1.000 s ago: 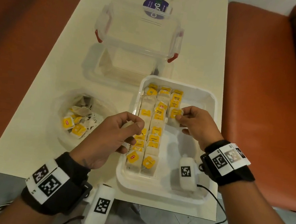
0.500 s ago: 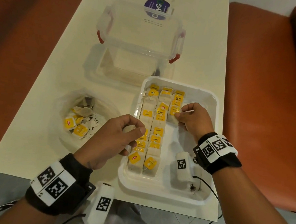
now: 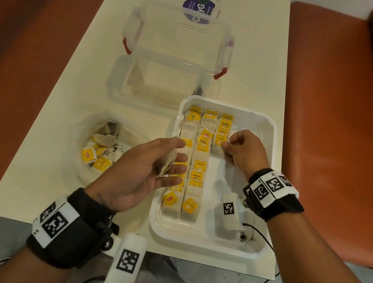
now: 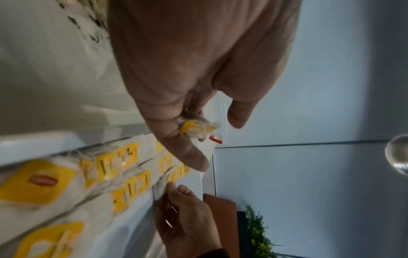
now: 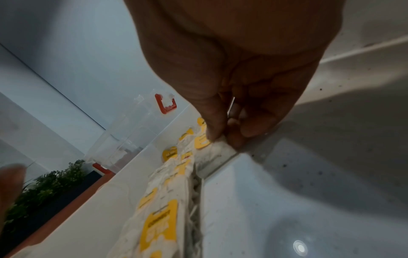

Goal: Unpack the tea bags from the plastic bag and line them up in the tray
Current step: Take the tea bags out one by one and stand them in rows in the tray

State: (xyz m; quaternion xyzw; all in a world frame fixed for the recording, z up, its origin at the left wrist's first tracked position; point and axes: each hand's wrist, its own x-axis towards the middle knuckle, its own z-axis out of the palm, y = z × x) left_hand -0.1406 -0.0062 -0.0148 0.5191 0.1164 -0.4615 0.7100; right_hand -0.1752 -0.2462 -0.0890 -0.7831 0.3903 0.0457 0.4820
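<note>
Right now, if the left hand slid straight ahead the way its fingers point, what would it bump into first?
Probably the tea bags lined up in the tray; the left hand hovers over them, so it might pass above them toward the right hand.

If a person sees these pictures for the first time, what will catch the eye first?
First, the yellow-tagged tea bags lined up in columns in the white tray, where the right hand pinches one in the third column. Next, the left hand holds a tea bag beside the tray, and the plastic bag with more lies left of it.
</note>
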